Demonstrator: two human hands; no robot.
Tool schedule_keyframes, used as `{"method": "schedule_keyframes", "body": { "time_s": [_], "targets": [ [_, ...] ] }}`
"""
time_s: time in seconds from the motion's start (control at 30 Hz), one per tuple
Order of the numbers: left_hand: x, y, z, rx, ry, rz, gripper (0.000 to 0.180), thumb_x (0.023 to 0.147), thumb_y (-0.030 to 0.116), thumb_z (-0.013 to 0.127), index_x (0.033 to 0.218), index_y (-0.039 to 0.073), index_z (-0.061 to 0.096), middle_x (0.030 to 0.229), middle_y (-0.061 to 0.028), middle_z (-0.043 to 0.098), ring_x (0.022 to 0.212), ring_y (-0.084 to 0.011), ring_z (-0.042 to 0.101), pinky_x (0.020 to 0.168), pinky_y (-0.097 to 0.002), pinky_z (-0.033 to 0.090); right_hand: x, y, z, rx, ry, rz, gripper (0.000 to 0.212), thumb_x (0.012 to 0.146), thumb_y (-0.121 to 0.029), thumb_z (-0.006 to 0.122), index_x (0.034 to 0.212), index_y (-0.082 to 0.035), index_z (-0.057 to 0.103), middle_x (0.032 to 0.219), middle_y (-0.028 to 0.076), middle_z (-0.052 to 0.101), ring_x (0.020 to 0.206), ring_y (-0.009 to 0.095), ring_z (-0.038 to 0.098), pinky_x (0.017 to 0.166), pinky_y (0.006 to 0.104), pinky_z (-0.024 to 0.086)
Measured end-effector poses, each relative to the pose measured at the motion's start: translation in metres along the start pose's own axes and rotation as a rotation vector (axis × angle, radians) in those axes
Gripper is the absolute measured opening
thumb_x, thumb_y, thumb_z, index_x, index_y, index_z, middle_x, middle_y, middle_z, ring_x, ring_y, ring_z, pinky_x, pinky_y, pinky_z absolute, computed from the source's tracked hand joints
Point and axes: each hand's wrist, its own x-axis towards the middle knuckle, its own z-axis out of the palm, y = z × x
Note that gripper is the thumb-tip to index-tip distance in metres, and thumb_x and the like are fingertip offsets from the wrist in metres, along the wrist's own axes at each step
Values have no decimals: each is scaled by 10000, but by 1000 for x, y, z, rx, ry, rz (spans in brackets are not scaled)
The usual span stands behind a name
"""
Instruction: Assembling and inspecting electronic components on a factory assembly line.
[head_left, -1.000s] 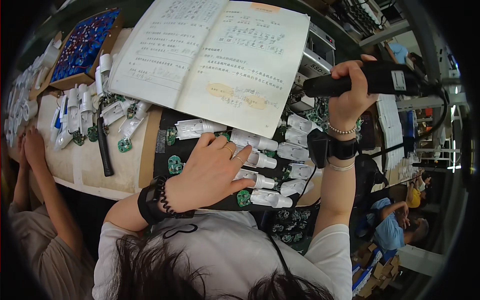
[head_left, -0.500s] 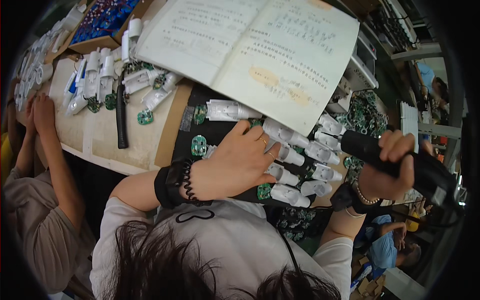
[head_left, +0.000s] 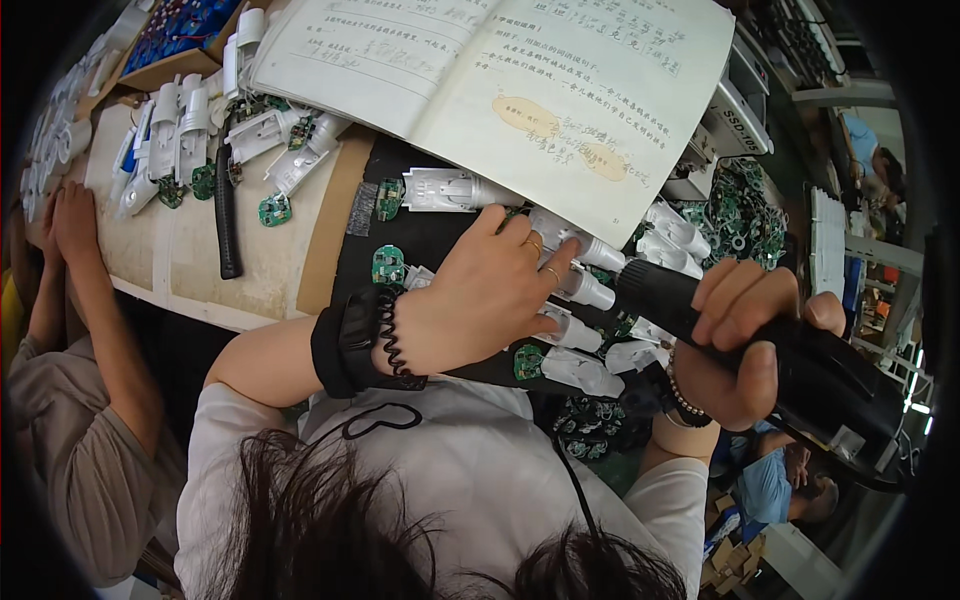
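Observation:
My right hand (head_left: 750, 345) is wrapped round a black electric screwdriver (head_left: 835, 385), its nose pointing left toward the white plastic housings. My left hand (head_left: 490, 275) reaches over the row with bent fingers. Its index finger and thumb lie on either side of one white housing (head_left: 585, 290), which the hand partly covers. The screwdriver's nose is close to that housing's right end; its bit cannot be made out. Green circuit boards (head_left: 388, 265) sit at the housings' ends on a black mat (head_left: 440, 235). Another housing (head_left: 450, 190) lies beyond my left hand.
An open book (head_left: 560, 130) covers the far side of the mat, overlapping some housings. More housings (head_left: 160, 140) and a black-handled tool (head_left: 228, 220) lie left. A box (head_left: 180, 68) holds blue parts. Circuit boards (head_left: 745, 215) are heaped right. Another person's hands (head_left: 75, 225) rest at the left.
My right hand has brought the screwdriver left and slightly down, closer to my left hand. The left hand stays over the housings. The whole view has shifted slightly.

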Motion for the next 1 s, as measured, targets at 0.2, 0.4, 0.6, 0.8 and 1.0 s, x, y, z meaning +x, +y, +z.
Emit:
{"method": "schedule_keyframes", "body": {
  "time_s": [0.2, 0.4, 0.6, 0.8, 1.0],
  "targets": [
    [6, -2, 6, 30, -12, 1, 716, 692, 464, 699, 1239, 31, 537, 725, -35, 562, 817, -187, 503, 795, -316, 339, 3, 12, 1, -16, -63, 10, 451, 838, -121, 622, 1198, -140, 351, 685, 70, 507, 551, 172, 501, 539, 327, 447],
    [6, 0, 3, 52, -61, 6, 730, 682, 490, 693, 1201, -4, 554, 692, -33, 569, 789, -179, 523, 795, -317, 339, 4, 29, 5, -113, -74, 22, 384, 831, -164, 562, 1171, -105, 393, 666, 55, 484, 521, 154, 457, 564, 315, 402],
    [7, -2, 8, 30, -80, 36, 754, 702, 505, 660, 1177, -70, 550, 604, -32, 577, 708, -193, 550, 876, -332, 304, 7, 40, 8, -97, -91, 50, 372, 836, -158, 572, 1159, -108, 394, 686, 59, 500, 530, 158, 465, 581, 327, 417],
    [8, -2, 7, 5, -96, 24, 747, 702, 508, 655, 1165, -70, 559, 563, -32, 561, 664, -194, 562, 901, -335, 295, 6, 42, 8, -62, -76, 87, 362, 830, -143, 583, 1138, -109, 395, 680, 58, 497, 529, 158, 464, 580, 330, 416],
    [7, -4, 7, -20, -95, 28, 728, 693, 492, 671, 1141, -73, 576, 557, -32, 566, 660, -198, 579, 919, -342, 290, 9, 47, 2, 11, -195, 111, 350, 846, -42, 589, 1092, -115, 352, 727, 83, 524, 586, 176, 517, 579, 327, 470]
  ]
}}
